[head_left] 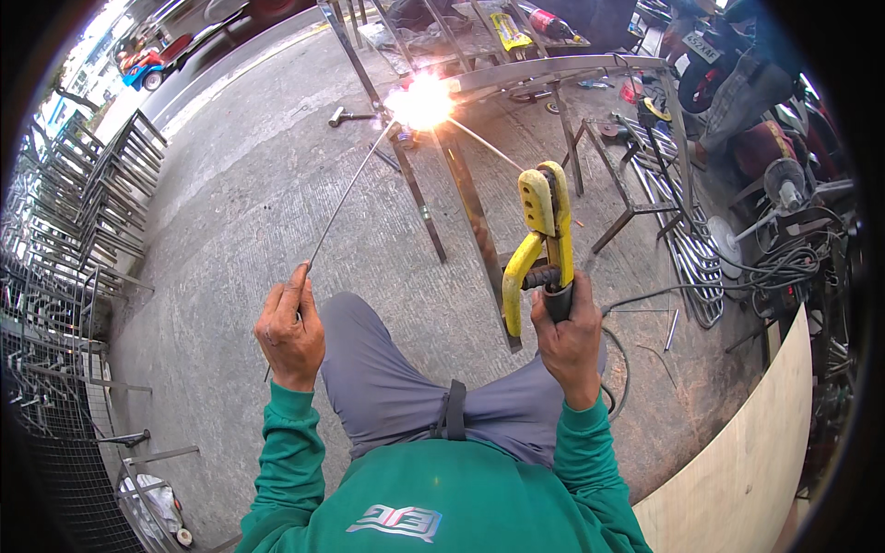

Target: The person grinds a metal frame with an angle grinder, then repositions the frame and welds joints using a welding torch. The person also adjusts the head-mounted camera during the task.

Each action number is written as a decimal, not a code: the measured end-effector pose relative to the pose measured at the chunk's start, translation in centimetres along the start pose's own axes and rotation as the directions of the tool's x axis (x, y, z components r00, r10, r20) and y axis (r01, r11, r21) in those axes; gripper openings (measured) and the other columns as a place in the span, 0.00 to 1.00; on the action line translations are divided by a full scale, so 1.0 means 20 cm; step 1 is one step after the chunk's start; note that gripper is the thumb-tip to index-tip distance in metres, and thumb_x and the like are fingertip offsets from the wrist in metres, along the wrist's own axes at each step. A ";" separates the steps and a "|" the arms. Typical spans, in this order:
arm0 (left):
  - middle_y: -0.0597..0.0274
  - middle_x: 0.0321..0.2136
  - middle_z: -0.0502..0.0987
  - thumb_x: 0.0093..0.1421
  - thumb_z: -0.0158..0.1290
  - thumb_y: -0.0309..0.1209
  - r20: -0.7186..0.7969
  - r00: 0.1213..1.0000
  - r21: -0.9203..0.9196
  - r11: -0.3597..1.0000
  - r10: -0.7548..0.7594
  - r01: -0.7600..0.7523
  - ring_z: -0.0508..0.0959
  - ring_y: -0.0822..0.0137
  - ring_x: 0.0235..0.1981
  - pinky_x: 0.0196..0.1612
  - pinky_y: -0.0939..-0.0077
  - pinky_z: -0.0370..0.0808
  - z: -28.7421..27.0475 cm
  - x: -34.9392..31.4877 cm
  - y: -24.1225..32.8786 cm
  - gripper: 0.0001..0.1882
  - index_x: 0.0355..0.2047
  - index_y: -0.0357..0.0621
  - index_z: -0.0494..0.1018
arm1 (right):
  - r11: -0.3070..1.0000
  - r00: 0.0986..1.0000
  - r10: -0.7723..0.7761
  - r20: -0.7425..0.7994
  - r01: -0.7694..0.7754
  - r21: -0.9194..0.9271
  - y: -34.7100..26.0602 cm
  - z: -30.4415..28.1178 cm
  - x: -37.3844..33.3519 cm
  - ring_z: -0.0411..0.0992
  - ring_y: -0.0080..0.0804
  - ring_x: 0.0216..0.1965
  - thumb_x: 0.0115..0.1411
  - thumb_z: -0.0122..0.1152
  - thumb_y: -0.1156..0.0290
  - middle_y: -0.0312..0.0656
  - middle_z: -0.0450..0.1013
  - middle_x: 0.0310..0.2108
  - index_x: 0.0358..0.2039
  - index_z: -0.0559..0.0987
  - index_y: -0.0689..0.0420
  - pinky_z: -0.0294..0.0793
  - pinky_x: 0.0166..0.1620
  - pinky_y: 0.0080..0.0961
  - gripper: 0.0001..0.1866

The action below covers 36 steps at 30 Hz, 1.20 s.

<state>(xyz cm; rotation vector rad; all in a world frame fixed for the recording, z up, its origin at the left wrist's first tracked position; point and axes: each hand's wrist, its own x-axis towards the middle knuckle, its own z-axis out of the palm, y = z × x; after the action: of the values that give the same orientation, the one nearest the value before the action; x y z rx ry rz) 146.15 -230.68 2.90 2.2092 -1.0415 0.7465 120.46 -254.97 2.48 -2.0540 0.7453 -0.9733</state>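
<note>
My left hand [291, 334] pinches a long thin metal rod [348, 192], whose far end reaches a bright welding arc [423, 101]. In my right hand [569, 343] is a yellow welding electrode holder [544, 230], gripped by its dark handle. A pale welding electrode [486, 146] runs from its jaws to the same glare. The arc burns at the corner of a metal frame [475, 226], where a leg meets the flat top bar [553, 66]. Glare hides the joint itself and both rod tips.
A hammer [350, 116] lies on the concrete beyond the frame. Stacked metal frames [111, 198] line the left. At right are bundled metal bars [682, 244], a fan [784, 184], cables [784, 267] and a plywood sheet [737, 452]. A road [221, 64] passes at far left.
</note>
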 end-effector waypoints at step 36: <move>0.59 0.21 0.71 0.64 0.58 0.19 0.024 0.998 -0.036 0.997 -0.066 0.067 0.69 0.66 0.18 0.22 0.66 0.65 -0.04 -0.01 0.03 0.16 0.51 0.41 0.83 | 0.999 1.000 -0.012 -0.004 0.011 -0.035 -0.01 0.00 -0.01 0.77 0.57 0.26 0.64 0.66 0.68 0.52 0.75 0.25 0.48 0.72 0.58 0.72 0.29 0.44 0.16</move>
<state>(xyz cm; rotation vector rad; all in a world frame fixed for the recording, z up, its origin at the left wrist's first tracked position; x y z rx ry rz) 145.39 -230.20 3.43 2.2146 -0.9799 0.6698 120.34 -254.73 2.62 -2.0887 0.7584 -0.9782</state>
